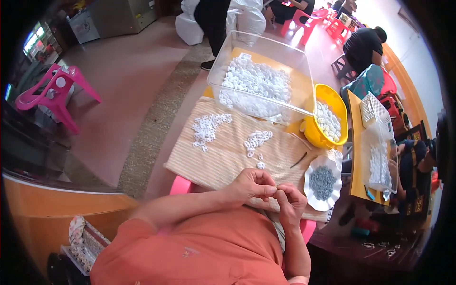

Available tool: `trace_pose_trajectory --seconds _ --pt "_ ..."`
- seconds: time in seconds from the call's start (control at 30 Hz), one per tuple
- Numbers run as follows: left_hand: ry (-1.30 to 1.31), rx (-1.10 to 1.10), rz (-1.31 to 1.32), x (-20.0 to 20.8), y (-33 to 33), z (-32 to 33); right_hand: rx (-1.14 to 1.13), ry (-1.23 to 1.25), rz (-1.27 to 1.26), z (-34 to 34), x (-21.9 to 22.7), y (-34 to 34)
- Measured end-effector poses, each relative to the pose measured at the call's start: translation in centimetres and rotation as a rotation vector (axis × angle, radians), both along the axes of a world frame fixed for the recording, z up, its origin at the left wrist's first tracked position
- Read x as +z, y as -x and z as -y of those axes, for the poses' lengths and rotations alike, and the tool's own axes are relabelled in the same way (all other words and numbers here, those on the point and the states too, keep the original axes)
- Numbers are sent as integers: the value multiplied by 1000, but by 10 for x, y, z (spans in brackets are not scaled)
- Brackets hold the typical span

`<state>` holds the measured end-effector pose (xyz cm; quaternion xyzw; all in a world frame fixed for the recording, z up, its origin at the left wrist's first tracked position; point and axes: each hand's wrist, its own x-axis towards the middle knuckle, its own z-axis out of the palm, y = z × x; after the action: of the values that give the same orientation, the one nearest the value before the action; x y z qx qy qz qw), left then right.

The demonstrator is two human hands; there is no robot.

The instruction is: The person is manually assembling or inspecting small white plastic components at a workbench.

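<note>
My left hand and my right hand meet over the front edge of the cloth-covered table. Thumb and fingers of both are pinched together at one spot. Whatever sits between the fingertips is too small and covered to make out. Just beyond them lies a single white plastic piece, with a small loose group of white plastic pieces farther back. A larger heap of like pieces spreads over the cloth to the left. Right of my hands stands a white fluted dish holding many small grey parts.
A clear plastic bin of white pieces stands at the table's far side. Beside it is a yellow tub of round whitish pieces. A dark thin strip lies on the striped cloth. Other people sit at tables to the right.
</note>
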<state>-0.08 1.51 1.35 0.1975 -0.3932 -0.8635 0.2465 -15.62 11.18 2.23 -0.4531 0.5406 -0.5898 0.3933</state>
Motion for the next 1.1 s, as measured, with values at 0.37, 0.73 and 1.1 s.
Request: trace_pose_trajectory --seconds 0.37,0.73,1.1 --pt "326 95 53 0 0 -2 119 -144 4 3 3 8" --pt "379 106 117 -1 1 -5 56 -326 184 3 9 8" --pt "343 86 124 -7 2 -2 178 -274 30 3 4 16"
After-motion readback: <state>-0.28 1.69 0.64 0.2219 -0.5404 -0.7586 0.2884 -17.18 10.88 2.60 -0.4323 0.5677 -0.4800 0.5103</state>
